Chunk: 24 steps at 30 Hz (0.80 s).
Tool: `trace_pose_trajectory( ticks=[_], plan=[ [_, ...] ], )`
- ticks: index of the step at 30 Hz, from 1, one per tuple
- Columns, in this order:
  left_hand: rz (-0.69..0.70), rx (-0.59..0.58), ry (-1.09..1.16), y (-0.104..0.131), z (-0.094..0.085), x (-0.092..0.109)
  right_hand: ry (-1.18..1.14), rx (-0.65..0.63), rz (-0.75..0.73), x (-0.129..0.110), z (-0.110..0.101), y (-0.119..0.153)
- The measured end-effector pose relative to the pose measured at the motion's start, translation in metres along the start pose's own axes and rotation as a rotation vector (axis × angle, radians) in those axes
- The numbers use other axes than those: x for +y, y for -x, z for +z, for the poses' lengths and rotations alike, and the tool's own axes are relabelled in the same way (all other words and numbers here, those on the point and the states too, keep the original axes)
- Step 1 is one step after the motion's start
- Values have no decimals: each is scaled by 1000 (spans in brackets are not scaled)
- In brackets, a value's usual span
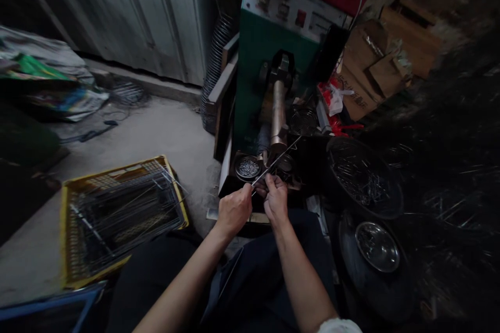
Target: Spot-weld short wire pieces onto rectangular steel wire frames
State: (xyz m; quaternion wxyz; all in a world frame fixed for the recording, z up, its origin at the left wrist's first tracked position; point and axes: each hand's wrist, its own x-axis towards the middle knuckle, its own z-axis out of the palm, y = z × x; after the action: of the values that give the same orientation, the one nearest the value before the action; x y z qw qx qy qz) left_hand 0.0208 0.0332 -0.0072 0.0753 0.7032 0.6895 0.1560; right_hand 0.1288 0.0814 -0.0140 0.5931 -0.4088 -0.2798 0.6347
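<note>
A thin metal rod (pixel 282 156) slants up and to the right from my left hand (pixel 235 209), whose fingers are closed around its lower end. Close beside it, my right hand (pixel 276 199) has its fingers curled in against the rod; its exact grip is partly hidden. Just beyond my hands stands a green machine (pixel 250 83) with a thick metal cylinder arm (pixel 278 109) pointing down towards me. The rod passes in front of the lower end of this arm. A round dish of small metal pieces (pixel 247 167) sits left of the arm's tip.
On the floor to the left is a yellow crate (pixel 65 239) holding metal wire racks. To the right are a dark basin (pixel 394 203) with metal pieces and a shiny steel bowl (pixel 378 247). Cardboard boxes (pixel 363 73) stand behind, right of the machine.
</note>
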Motion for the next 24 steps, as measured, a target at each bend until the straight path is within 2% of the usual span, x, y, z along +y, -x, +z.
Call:
trace_pose_trajectory(
  ticks=[11,20,24],
  plan=[
    [9,18,36,-8,-5,1,33,-3,6,-6,4,-8],
    [16,-13,28,-12,-8,0,31,8,13,-1,5,-13],
    [25,-16,14,-15,-9,-1,59,-30,-14,-5,1,-12]
  ],
)
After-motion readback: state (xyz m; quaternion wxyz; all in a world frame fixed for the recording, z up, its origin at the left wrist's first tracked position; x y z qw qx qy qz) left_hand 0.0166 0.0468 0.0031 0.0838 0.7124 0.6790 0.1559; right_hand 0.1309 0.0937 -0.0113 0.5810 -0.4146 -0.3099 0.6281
